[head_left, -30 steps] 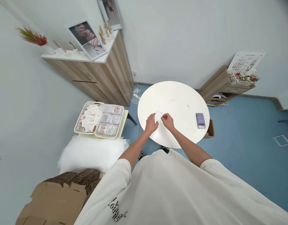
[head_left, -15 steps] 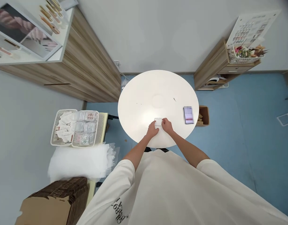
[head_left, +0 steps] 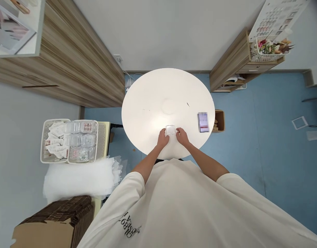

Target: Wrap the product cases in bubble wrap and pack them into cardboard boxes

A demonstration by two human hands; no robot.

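A small clear square plastic case (head_left: 170, 129) lies flat on the white oval table (head_left: 158, 89), between my hands. My left hand (head_left: 163, 138) rests at its left edge, thumb and fingers apart; whether the fingertips touch the case I cannot tell. On the other side, my right hand (head_left: 182, 136) is a little away from the right edge, fingers loosely bent and apart, with nothing seen in them. A phone-like device with a blurred screen (head_left: 203, 122) lies to the right on the tabletop.
Left stand white baskets with packets and clear boxes (head_left: 82, 141), a stack of white sheets (head_left: 81, 177) and folded cardboard boxes (head_left: 52, 220). A wooden cabinet (head_left: 83, 58) is at back left. An open carton (head_left: 219, 120) sits on the floor right of the table.
Both hands have drawn apart from the case, which they held between their fingers before. It now lies uncovered on the table. The whole view has shifted slightly.
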